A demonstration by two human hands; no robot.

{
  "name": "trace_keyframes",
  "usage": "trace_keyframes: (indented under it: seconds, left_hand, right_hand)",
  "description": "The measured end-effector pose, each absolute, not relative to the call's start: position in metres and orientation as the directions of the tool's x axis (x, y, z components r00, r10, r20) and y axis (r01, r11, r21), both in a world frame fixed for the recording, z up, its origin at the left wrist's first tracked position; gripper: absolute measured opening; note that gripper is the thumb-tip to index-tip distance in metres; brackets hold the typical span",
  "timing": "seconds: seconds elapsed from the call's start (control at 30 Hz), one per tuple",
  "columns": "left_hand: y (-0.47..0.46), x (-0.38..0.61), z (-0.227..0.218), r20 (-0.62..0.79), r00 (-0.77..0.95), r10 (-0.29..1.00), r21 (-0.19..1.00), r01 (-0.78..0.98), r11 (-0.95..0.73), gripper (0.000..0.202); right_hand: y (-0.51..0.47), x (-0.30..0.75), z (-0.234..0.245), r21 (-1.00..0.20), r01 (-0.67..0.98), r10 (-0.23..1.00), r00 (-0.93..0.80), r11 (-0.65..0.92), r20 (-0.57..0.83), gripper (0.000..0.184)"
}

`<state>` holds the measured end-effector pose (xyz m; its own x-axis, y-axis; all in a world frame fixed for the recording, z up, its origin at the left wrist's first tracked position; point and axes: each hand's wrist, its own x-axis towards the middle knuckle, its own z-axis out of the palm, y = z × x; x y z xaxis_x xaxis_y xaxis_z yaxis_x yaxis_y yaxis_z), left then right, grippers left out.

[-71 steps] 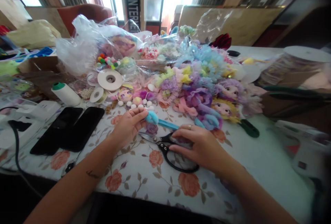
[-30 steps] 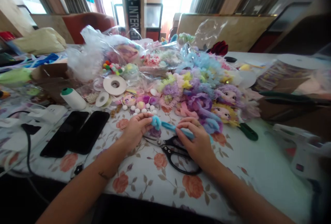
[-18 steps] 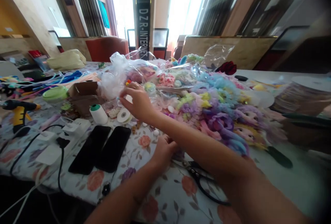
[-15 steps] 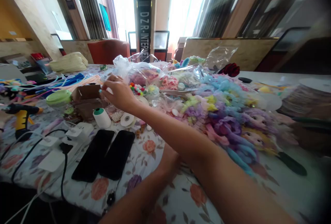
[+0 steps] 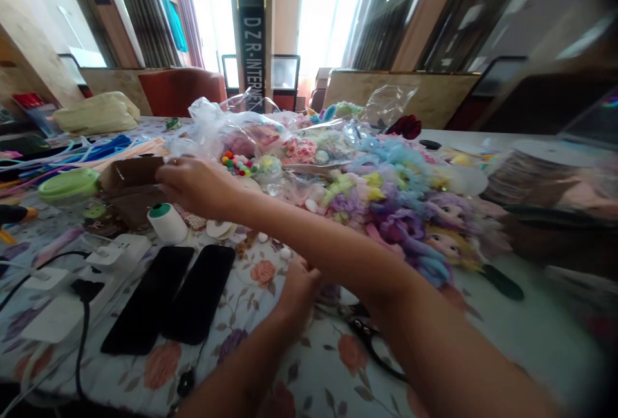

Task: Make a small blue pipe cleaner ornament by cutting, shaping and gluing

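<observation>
My right hand (image 5: pixel 196 186) reaches across to the left, fingers curled at the right edge of a small brown cardboard box (image 5: pixel 126 196). Whatever its fingertips pinch, if anything, is hidden. Just below it stand a white thread cone (image 5: pixel 168 225) with a green top and a white ribbon roll (image 5: pixel 219 230). My left hand (image 5: pixel 297 289) is low over the flowered cloth, beneath my right forearm. Its fingers are bent together and partly covered, so their contents cannot be made out. Black-handled scissors (image 5: pixel 374 344) lie to its right, partly under the right arm.
Two black phones (image 5: pixel 197 295) and a white power strip (image 5: pixel 103 283) with cables lie at front left. A green-lidded jar (image 5: pixel 69 186) stands beside the box. Colourful tulle pieces (image 5: pixel 400 212), doll heads (image 5: pixel 447 244) and clear plastic bags (image 5: pixel 217 122) cover the middle and right.
The view has swung right, so things sit farther left. My right hand has lowered toward the box edge with its fingers more curled. More of my left hand and the scissors now show.
</observation>
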<state>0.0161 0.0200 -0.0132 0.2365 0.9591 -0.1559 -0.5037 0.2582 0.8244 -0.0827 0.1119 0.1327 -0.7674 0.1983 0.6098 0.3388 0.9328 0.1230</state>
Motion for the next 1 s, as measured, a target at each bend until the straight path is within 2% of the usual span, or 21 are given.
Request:
trace_keyframes:
  seconds: [0.03,0.07,0.1,0.17,0.23,0.27,0.33,0.43,0.53,0.63,0.83,1.0]
  left_hand:
    - [0.02,0.017,-0.013,-0.146,0.185,0.972,0.824,-0.521,0.223,0.03]
    - [0.02,0.017,-0.012,-0.136,0.13,0.982,0.822,-0.538,0.185,0.027]
    - [0.02,0.016,-0.012,-0.126,0.064,0.99,0.82,-0.555,0.14,0.025]
    - [0.021,0.012,-0.01,-0.115,0.07,0.991,0.81,-0.571,0.134,0.021]
    - [0.021,0.008,-0.007,-0.118,0.11,0.987,0.799,-0.58,0.16,0.021]
    - [0.021,0.007,-0.007,-0.125,0.127,0.984,0.796,-0.579,0.176,0.022]
    - [0.019,0.004,-0.006,-0.124,0.152,0.981,0.792,-0.58,0.19,0.021]
    - [0.016,0.004,-0.006,-0.113,0.19,0.975,0.811,-0.549,0.201,0.022]
    - [0.013,0.006,-0.006,-0.088,0.222,0.971,0.849,-0.494,0.19,0.025]
    - [0.008,0.008,-0.007,-0.066,0.239,0.969,0.888,-0.43,0.167,0.027]
    - [0.001,0.013,-0.008,-0.055,0.293,0.954,0.917,-0.364,0.165,0.03]
    - [0.0,0.017,-0.01,-0.035,0.326,0.945,0.924,-0.349,0.155,0.03]
  right_hand:
    - [0.095,-0.05,0.13,0.177,0.263,0.114,-0.802,0.948,0.586,0.03]
    - [0.08,-0.015,0.126,0.196,0.244,0.082,-0.798,0.95,0.596,0.027]
    - [0.065,0.02,0.12,0.169,0.259,0.103,-0.781,0.951,0.616,0.025]
    - [0.043,0.088,0.101,0.014,0.372,0.26,-0.675,0.928,0.691,0.022]
    - [0.028,0.145,0.077,-0.212,0.518,0.492,-0.495,0.829,0.716,0.017]
    - [0.023,0.167,0.065,-0.331,0.578,0.608,-0.389,0.746,0.692,0.016]
    - [0.016,0.197,0.044,-0.539,0.618,0.794,-0.255,0.572,0.551,0.016]
    - [0.01,0.211,0.022,-0.732,0.525,0.9,-0.215,0.435,0.38,0.017]
    - [0.006,0.205,0.012,-0.837,0.397,0.923,-0.236,0.376,0.303,0.023]
    - [0.002,0.197,0.007,-0.862,0.341,0.92,-0.257,0.374,0.297,0.026]
    - [-0.005,0.194,-0.005,-0.772,0.443,0.89,-0.253,0.455,0.38,0.032]
    - [-0.007,0.193,-0.009,-0.677,0.49,0.83,-0.227,0.549,0.509,0.016]
